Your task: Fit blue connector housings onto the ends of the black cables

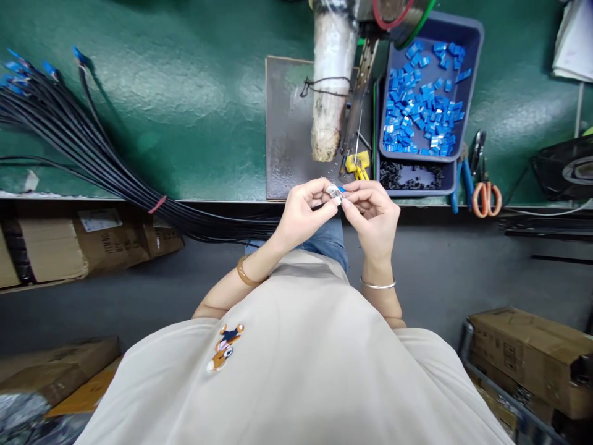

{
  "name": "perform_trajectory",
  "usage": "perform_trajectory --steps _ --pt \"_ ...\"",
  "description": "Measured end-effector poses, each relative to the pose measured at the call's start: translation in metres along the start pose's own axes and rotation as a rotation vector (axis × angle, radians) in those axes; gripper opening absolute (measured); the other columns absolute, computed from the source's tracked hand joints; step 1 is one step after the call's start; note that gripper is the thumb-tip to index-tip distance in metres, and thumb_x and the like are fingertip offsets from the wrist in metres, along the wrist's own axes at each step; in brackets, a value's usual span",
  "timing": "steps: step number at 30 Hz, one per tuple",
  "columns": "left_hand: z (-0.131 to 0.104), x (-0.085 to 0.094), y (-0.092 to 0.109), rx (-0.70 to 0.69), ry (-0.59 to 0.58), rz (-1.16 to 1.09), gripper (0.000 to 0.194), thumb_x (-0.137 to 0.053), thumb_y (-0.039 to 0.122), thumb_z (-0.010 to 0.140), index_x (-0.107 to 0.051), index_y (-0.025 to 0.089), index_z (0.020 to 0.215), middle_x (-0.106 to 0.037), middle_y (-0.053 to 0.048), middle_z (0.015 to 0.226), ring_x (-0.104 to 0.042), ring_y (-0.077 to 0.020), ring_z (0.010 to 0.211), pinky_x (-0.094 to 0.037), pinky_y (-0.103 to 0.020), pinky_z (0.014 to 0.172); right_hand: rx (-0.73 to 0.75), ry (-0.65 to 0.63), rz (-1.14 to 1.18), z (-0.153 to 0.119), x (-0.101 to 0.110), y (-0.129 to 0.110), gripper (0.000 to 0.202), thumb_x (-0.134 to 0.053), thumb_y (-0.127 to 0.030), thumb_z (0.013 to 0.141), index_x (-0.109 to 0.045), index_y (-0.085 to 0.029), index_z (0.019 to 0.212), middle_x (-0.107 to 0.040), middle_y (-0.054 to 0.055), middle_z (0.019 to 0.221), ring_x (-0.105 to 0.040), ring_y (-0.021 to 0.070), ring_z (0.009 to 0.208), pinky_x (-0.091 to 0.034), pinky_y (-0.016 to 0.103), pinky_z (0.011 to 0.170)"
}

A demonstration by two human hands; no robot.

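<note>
My left hand [306, 213] is closed, thumb and fingers pinching a small white piece [334, 193] at the table's front edge. Its exact kind is too small to tell. Close against it, the pinched fingertips of my right hand [373, 213] hold a small blue connector [341, 189], mostly covered by the fingers. Both hands meet just above the edge. A bundle of black cables [125, 176] with blue ends, tied by a pink band, passes along the edge and disappears behind my left forearm.
Blue connectors fill a grey tray [477, 37]; a lower bin [403, 193] holds small black parts. Orange-handled scissors [486, 199] and blue-handled pliers [455, 185] lie right of them. A wrapped white tube [331, 93] hangs over a dark board [287, 123], near a yellow tool [357, 164].
</note>
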State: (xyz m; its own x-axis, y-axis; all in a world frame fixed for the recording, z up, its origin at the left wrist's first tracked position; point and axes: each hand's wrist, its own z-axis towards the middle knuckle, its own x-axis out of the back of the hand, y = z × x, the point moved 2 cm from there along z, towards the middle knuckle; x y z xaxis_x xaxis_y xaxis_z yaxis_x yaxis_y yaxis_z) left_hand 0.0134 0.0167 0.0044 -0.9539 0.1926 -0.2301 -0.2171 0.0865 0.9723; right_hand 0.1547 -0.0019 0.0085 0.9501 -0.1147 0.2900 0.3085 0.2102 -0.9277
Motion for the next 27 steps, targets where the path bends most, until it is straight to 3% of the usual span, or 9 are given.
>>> perform_trajectory --steps 5,11,14,18,24,27 --pt "-0.002 0.0 -0.006 0.029 0.036 -0.065 0.015 -0.065 0.015 0.077 -0.051 0.016 0.07 -0.044 0.006 0.063 -0.039 -0.0043 0.057 -0.033 -0.015 0.054 0.248 0.141 -0.277 -0.006 -0.005 -0.01 0.006 -0.067 -0.018 0.083 -0.067 -0.023 0.081 -0.07 0.003 0.098 -0.068 0.0168 0.093 -0.06 0.035 0.085" --pt "0.001 0.005 -0.006 0.003 0.068 -0.08 0.017 -0.065 0.012 0.076 -0.051 0.016 0.067 -0.043 0.005 0.062 -0.039 -0.0044 0.057 -0.033 -0.016 0.056 0.188 0.167 -0.217 -0.004 -0.002 -0.006 0.004 -0.068 -0.019 0.085 -0.068 -0.023 0.084 -0.07 0.002 0.096 -0.069 0.016 0.088 -0.061 0.031 0.073" --pt "0.004 0.005 -0.006 0.007 0.058 -0.082 0.018 -0.066 0.011 0.074 -0.051 0.015 0.065 -0.041 0.006 0.059 -0.036 -0.0039 0.055 -0.03 -0.016 0.053 0.331 0.238 -0.288 -0.006 0.003 -0.01 0.012 -0.069 -0.017 0.084 -0.071 -0.027 0.091 -0.071 0.0 0.095 -0.07 0.0165 0.088 -0.06 0.034 0.079" --pt "0.007 0.004 -0.004 0.011 0.054 -0.098 0.017 -0.067 0.008 0.07 -0.052 0.015 0.065 -0.044 0.005 0.059 -0.039 -0.0037 0.055 -0.031 -0.016 0.053 0.482 0.147 -0.37 -0.01 0.002 -0.013 0.022 -0.067 -0.015 0.086 -0.069 -0.031 0.101 -0.073 -0.001 0.099 -0.071 0.0166 0.09 -0.06 0.035 0.082" --pt "0.013 0.005 -0.002 0.075 0.084 -0.116 0.009 -0.069 0.008 0.067 -0.063 0.013 0.063 -0.045 0.005 0.053 -0.037 -0.0032 0.05 -0.03 -0.016 0.048 0.233 0.154 -0.18 -0.002 0.0 -0.002 0.005 -0.056 -0.022 0.093 -0.06 -0.023 0.091 -0.072 0.003 0.097 -0.071 0.0159 0.091 -0.059 0.03 0.07" --pt "0.016 0.005 0.0 0.075 0.108 -0.11 0.01 -0.071 0.009 0.067 -0.065 0.012 0.06 -0.049 0.004 0.055 -0.04 -0.0036 0.051 -0.033 -0.016 0.049 0.251 0.119 -0.224 0.002 0.001 0.0 0.006 -0.058 -0.023 0.091 -0.059 -0.023 0.085 -0.072 0.003 0.097 -0.071 0.0167 0.091 -0.059 0.033 0.076"
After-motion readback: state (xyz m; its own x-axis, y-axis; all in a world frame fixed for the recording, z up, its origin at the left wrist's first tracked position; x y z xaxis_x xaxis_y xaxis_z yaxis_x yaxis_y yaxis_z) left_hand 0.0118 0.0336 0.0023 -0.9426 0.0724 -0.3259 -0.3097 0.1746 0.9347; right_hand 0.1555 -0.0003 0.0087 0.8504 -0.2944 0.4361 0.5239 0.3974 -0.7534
